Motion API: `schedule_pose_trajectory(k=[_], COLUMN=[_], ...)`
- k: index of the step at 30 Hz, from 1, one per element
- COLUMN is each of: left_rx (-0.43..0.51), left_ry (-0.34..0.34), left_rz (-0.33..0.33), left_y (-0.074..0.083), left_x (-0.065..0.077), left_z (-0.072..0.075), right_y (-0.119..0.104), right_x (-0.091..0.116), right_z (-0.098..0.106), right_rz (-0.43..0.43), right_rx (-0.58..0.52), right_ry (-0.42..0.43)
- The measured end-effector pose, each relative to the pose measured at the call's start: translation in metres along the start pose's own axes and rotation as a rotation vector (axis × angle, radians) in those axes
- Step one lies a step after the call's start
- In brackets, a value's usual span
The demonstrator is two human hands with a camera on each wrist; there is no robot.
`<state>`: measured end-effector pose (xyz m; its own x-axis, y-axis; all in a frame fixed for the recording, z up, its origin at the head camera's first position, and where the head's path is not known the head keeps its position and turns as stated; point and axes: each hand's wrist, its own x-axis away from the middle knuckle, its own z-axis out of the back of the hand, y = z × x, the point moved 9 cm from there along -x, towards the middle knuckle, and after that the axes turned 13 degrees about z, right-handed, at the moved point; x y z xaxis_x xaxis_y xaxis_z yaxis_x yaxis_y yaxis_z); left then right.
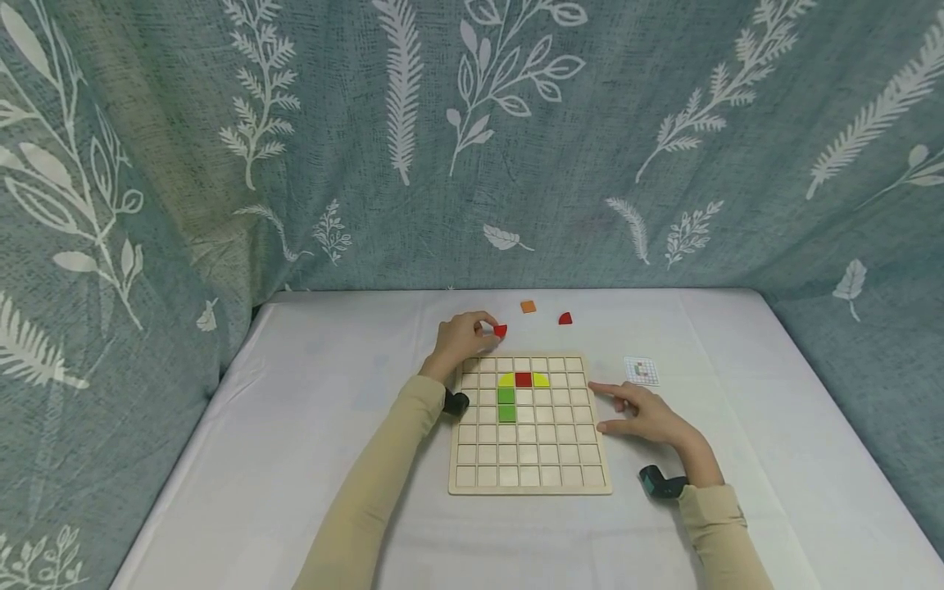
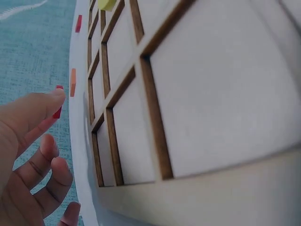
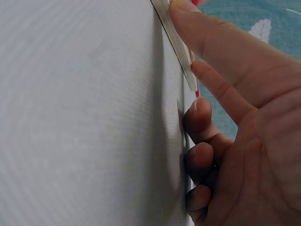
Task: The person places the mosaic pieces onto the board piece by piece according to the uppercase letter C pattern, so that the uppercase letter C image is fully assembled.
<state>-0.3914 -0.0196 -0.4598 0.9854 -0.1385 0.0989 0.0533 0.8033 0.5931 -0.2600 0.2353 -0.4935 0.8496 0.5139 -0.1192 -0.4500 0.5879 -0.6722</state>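
My left hand [image 1: 459, 336] pinches a small red piece with a curved edge [image 1: 501, 331] between thumb and forefinger, just beyond the far edge of a wooden grid board [image 1: 531, 491]. In the left wrist view the red piece [image 2: 57, 113] shows edge-on at the fingertips. On the board, a red square tile [image 1: 523, 379] lies between two yellow curved tiles [image 1: 506, 380]. Green square tiles [image 1: 506, 405] run down below the left yellow one. My right hand [image 1: 649, 414] touches the board's right edge with thumb and forefinger, its other fingers curled loosely.
Behind the board lie an orange square tile [image 1: 528, 306] and a red quarter-round tile [image 1: 565, 319]. A small printed grid card [image 1: 641, 371] rests right of the board. White cloth [image 1: 310, 393] covers the table, and a leaf-patterned curtain [image 1: 442, 229] hangs behind it.
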Motion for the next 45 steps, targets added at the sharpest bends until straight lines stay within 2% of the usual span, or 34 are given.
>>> schedule_pose_trajectory(k=[11,17,24,34,45], left_rx=[0.058,0.076,0.085,0.099,0.105], left_ry=[-0.019,-0.036,-0.034,-0.077,-0.129], left_rz=[-0.042,-0.042,-0.076,-0.086,-0.131], left_y=[-0.002,-0.005,-0.001,-0.007,-0.007], left_x=[0.012,0.017,0.029,0.040,0.054], left_z=[0.000,-0.002,0.000,-0.005,-0.009], right_y=[-0.001,-0.002,-0.002,-0.005,-0.004], right_x=[0.000,0.000,0.000,-0.001,-0.001], right_z=[0.000,0.000,0.000,0.001,0.001], right_rz=[0.021,0.024,0.009,0.051,0.035], right_rx=[0.000,0.007,0.006,0.005,0.001], right_ry=[-0.001,-0.004,-0.004,0.003,-0.001])
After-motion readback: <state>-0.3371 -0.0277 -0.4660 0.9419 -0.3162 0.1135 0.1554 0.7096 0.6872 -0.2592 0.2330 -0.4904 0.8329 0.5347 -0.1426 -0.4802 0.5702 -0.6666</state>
